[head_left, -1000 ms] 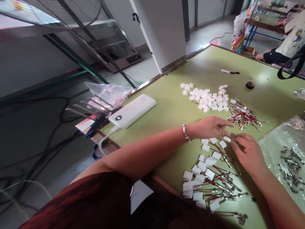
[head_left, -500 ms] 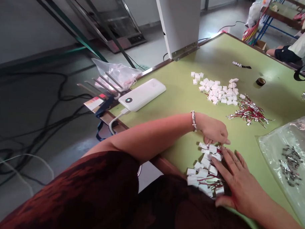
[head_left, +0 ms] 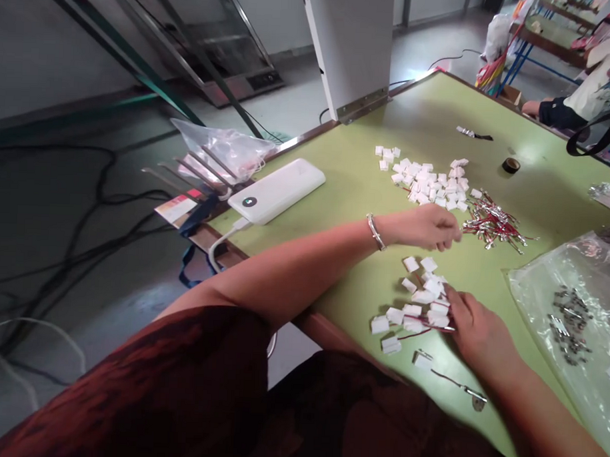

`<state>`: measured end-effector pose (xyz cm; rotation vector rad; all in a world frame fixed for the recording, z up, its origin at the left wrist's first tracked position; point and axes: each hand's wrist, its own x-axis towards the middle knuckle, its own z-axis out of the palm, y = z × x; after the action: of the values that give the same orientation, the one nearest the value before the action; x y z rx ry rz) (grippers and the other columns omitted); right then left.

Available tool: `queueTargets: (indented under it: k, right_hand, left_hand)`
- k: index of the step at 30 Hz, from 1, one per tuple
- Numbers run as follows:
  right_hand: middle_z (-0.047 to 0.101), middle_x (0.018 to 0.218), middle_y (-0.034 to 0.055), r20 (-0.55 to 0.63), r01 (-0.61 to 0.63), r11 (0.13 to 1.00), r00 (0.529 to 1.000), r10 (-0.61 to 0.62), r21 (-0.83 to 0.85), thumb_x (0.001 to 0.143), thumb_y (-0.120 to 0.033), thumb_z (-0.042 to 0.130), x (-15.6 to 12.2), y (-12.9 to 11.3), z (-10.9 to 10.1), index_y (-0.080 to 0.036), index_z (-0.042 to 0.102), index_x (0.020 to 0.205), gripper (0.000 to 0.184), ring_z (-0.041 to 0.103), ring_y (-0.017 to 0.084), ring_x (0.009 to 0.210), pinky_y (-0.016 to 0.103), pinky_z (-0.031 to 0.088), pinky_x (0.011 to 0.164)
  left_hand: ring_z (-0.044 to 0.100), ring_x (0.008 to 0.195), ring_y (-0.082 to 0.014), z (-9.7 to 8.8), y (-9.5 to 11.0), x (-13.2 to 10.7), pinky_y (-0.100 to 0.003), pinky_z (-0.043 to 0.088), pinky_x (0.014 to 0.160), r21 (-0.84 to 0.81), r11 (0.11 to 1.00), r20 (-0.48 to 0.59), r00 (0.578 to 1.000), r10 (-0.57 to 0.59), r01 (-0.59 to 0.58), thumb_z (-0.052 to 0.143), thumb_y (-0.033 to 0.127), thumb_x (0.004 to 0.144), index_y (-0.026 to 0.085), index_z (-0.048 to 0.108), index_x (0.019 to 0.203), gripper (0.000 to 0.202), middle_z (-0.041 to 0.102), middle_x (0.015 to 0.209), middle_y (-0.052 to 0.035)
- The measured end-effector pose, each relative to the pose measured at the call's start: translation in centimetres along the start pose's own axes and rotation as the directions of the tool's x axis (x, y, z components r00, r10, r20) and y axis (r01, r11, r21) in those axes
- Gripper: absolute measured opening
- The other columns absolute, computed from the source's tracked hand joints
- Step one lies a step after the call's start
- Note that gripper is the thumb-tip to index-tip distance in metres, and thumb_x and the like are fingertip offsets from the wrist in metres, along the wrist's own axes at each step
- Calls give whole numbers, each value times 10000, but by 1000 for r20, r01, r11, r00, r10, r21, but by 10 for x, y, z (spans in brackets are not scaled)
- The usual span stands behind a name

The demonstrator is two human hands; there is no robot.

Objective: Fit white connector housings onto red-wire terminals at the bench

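Observation:
My left hand [head_left: 428,227], with a bracelet at the wrist, has its fingers curled at the near left edge of a pile of red wires with metal ends [head_left: 500,220]. Whatever its fingertips hold is too small to make out. Closer to me, my right hand [head_left: 484,331] is closed around the right side of a bunch of white plastic connectors [head_left: 412,311] with red wires; its fingertips are partly hidden. One loose connector [head_left: 423,360] and a short wire with a metal end [head_left: 459,384] lie in front of that hand.
Beyond my left hand lies a heap of white connectors [head_left: 426,183]. A white power bank [head_left: 281,191] with a cable is at the left edge. To the right sits a clear plastic bag [head_left: 533,283] with small metal parts. Black tape [head_left: 510,166] lies farther back. Another person [head_left: 590,92] sits beyond.
My left hand has moved away from the near connectors to the red wire pile. My right hand has gone from spread to closed, and the near bunch has shifted, exposing a loose connector and wire.

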<state>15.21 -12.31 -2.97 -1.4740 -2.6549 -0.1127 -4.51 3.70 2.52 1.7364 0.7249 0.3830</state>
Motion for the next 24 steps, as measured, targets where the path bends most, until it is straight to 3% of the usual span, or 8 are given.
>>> queueTargets:
  k: [3,5,7,11,14,16,18,24]
  right_hand:
    - [680,1006,131,-33,-94,956,994,107,279,906,-247,420,0,22,-9,-155,510,1312,426,648,232,812,333,540,698]
    - [693,965,109,-61,-180,874,971,232,451,911,-323,423,-4,36,-15,-178,592,1191,357,651,237,829,339,532,721]
    - [682,815,76,-2,-309,750,924,383,585,899,-404,452,-11,46,-20,-192,656,997,310,632,222,742,323,514,665]
    - [578,627,14,205,-528,374,746,634,763,834,-517,555,-29,53,-29,-185,625,778,344,497,136,537,260,415,500]
    - [541,608,-11,306,-564,110,590,747,818,758,-576,624,-42,51,-44,-181,592,771,397,433,93,483,228,357,448]
    - [537,614,-19,335,-540,-8,510,792,842,704,-597,666,-51,52,-60,-185,585,783,428,434,82,485,210,336,435]
    - [519,602,-30,308,-478,-63,454,836,876,661,-601,702,-64,56,-79,-188,581,788,449,425,73,480,192,303,420]
    - [558,632,-13,145,-339,-59,233,962,939,649,-556,754,-139,74,-135,-177,581,823,452,406,53,458,166,247,383]
  left_hand:
    - [643,720,-99,-5,1,1,-211,504,670,-42,999,-119,993,24,-29,500,317,879,91,662,893,279,700,842,-86]
    - [640,704,-99,-4,-1,2,-227,514,680,-56,998,-122,992,21,-28,493,310,882,83,650,876,277,697,836,-94]
    - [641,707,-106,-2,-5,4,-239,520,679,-50,999,-118,993,-11,5,491,316,883,84,640,866,276,696,843,-102]
    - [638,767,-145,6,-9,8,-265,506,697,135,990,-49,998,-36,42,504,379,874,107,661,904,316,700,869,-91]
    - [632,870,-177,14,-6,7,-299,486,800,327,941,96,994,56,-84,496,418,868,152,681,965,338,698,971,-67]
    - [624,908,-190,19,-6,6,-306,481,824,372,917,124,987,103,-142,456,450,885,172,678,992,371,687,1006,-60]
    - [627,875,-199,23,-9,6,-312,495,790,389,911,113,988,101,-138,433,494,890,180,673,973,403,688,969,-58]
    - [639,860,-200,35,1,14,-332,512,801,409,882,104,973,207,-232,429,491,898,194,683,931,392,708,945,-61]
